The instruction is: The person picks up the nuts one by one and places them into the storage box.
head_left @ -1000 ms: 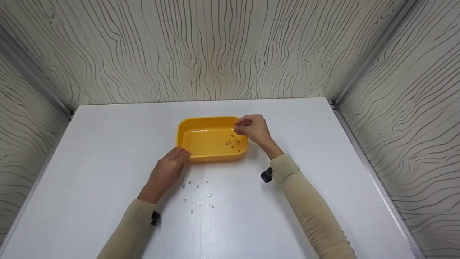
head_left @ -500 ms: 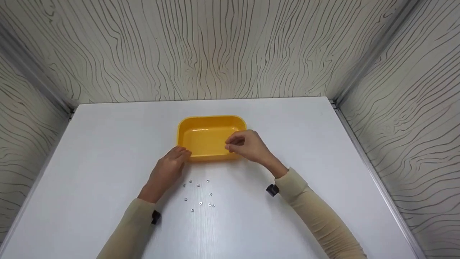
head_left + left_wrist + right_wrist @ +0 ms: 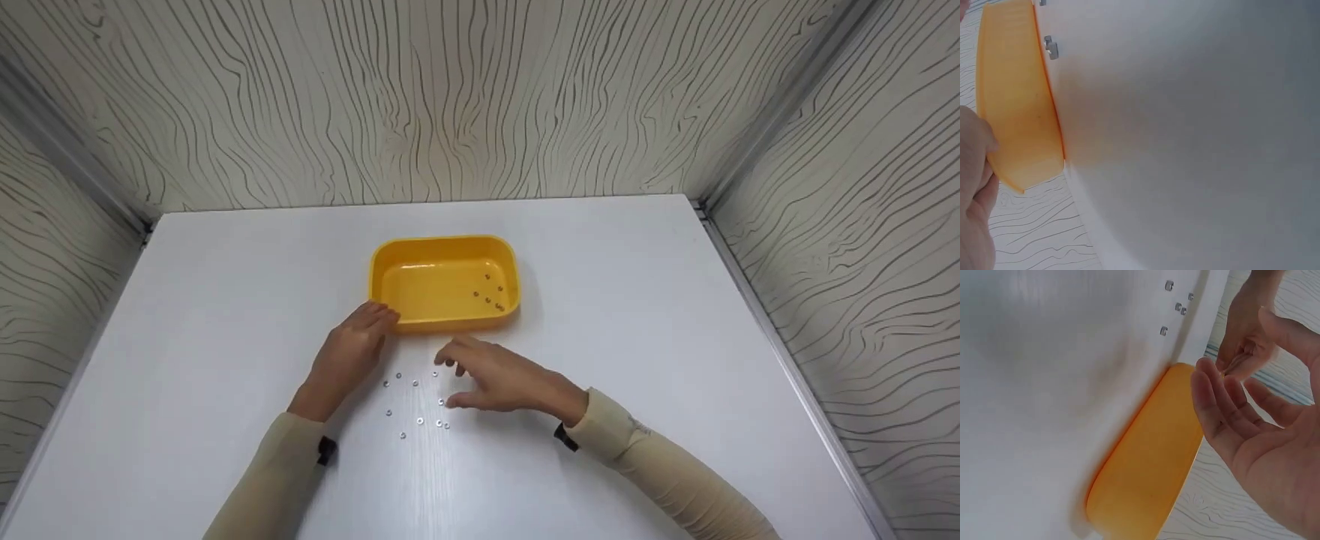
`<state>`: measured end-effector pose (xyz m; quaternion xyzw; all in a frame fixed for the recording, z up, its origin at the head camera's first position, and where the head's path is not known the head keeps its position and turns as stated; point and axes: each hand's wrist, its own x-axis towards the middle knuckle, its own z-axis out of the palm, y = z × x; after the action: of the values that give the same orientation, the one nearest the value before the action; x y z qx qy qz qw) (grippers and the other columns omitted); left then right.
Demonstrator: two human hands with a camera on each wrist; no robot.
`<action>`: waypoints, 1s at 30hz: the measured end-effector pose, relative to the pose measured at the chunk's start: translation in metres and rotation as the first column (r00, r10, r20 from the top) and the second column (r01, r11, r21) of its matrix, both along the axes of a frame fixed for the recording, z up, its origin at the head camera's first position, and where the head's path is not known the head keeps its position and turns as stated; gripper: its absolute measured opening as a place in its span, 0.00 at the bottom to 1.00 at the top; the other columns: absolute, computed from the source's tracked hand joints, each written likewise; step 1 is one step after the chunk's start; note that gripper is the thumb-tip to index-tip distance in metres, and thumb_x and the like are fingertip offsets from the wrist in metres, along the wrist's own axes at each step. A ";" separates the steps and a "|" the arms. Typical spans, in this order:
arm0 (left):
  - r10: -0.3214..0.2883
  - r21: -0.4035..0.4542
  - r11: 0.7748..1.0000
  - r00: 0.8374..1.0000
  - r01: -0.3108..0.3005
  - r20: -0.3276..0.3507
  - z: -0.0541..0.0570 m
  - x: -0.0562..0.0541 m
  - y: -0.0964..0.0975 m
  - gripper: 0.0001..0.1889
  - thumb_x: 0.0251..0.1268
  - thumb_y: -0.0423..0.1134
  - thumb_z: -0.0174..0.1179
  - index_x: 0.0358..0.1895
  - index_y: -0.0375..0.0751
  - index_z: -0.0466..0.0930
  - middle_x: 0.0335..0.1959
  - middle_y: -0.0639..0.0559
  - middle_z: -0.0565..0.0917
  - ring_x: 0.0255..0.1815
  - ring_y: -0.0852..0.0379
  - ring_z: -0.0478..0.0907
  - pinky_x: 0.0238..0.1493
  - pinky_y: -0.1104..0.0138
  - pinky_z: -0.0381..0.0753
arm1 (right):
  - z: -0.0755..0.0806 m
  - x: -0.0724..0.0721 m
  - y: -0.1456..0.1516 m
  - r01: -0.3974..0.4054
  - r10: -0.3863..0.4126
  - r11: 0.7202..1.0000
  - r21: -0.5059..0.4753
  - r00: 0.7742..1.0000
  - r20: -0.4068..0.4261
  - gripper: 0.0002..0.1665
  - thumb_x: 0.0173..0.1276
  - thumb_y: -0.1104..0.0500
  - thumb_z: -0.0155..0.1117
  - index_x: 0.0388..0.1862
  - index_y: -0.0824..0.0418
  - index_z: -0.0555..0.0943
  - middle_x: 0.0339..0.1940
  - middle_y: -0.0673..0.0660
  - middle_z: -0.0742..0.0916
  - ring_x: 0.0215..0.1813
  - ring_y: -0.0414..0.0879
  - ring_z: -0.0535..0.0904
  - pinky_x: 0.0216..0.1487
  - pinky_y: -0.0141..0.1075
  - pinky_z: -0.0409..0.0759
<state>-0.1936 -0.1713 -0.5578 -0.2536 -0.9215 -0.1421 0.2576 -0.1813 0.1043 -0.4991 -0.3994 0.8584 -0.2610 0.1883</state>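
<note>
A yellow plastic tray (image 3: 427, 325) sits toward the back of the white table. My left hand (image 3: 347, 360) grips its near left corner, thumb and fingers at the rim (image 3: 1008, 183). Several small metal nuts (image 3: 415, 383) lie scattered on the table in front of the tray. Over their right side is my right hand (image 3: 499, 375), thumb and fingers spread apart and holding nothing. Its thumb tip is right beside one nut (image 3: 441, 403). Inside the tray, more nuts (image 3: 487, 300) lie at the right end.
The white table (image 3: 637, 315) reaches back to a wood-grain patterned panel (image 3: 420, 105). Similar panels stand at left and right, with grey metal strips (image 3: 787, 120) along the corners.
My right hand has moved from over the tray's right end down toward the loose nuts, its fingers spreading from a pinch. Another nut now shows in the tray. The left hand stays put.
</note>
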 end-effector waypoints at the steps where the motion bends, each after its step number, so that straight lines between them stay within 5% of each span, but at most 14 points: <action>1: 0.002 -0.003 1.000 1.000 -0.002 -0.004 0.000 0.000 0.000 0.15 0.65 0.29 0.71 0.54 0.37 0.87 0.52 0.44 0.91 0.58 0.47 0.88 0.66 0.55 0.86 | -0.002 0.004 -0.001 -0.041 0.042 0.999 0.027 0.998 -0.050 0.28 0.69 0.52 0.76 0.65 0.58 0.79 0.58 0.57 0.86 0.53 0.49 0.87 0.56 0.35 0.87; 6: 0.000 -0.005 1.000 1.000 0.000 0.005 0.001 0.000 0.000 0.15 0.66 0.30 0.71 0.55 0.37 0.87 0.53 0.44 0.91 0.59 0.47 0.88 0.66 0.55 0.86 | -0.011 0.020 -0.008 -0.183 0.216 0.971 0.155 0.949 -0.231 0.13 0.69 0.56 0.75 0.52 0.55 0.89 0.46 0.51 0.92 0.43 0.40 0.87 0.46 0.31 0.87; 11: -0.004 0.003 1.000 1.000 0.004 0.018 0.001 0.000 -0.001 0.15 0.66 0.30 0.70 0.56 0.37 0.87 0.53 0.44 0.91 0.59 0.47 0.88 0.66 0.55 0.86 | -0.018 0.029 -0.011 -0.242 0.310 0.943 0.230 0.890 -0.333 0.08 0.68 0.58 0.74 0.46 0.51 0.91 0.40 0.47 0.91 0.39 0.37 0.86 0.41 0.30 0.87; 30: -0.016 0.012 1.000 1.000 0.016 0.000 0.001 0.000 -0.002 0.14 0.65 0.27 0.70 0.52 0.38 0.86 0.50 0.46 0.91 0.59 0.48 0.87 0.67 0.55 0.86 | -0.035 0.037 -0.019 -0.269 0.375 0.924 0.270 0.768 -0.520 0.12 0.68 0.64 0.69 0.27 0.50 0.89 0.24 0.45 0.84 0.24 0.36 0.67 0.24 0.27 0.72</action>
<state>-0.1932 -0.1728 -0.5569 -0.2592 -0.9186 -0.1497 0.2581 -0.1442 0.0854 -0.5345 -0.5812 0.8136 -0.0166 0.0045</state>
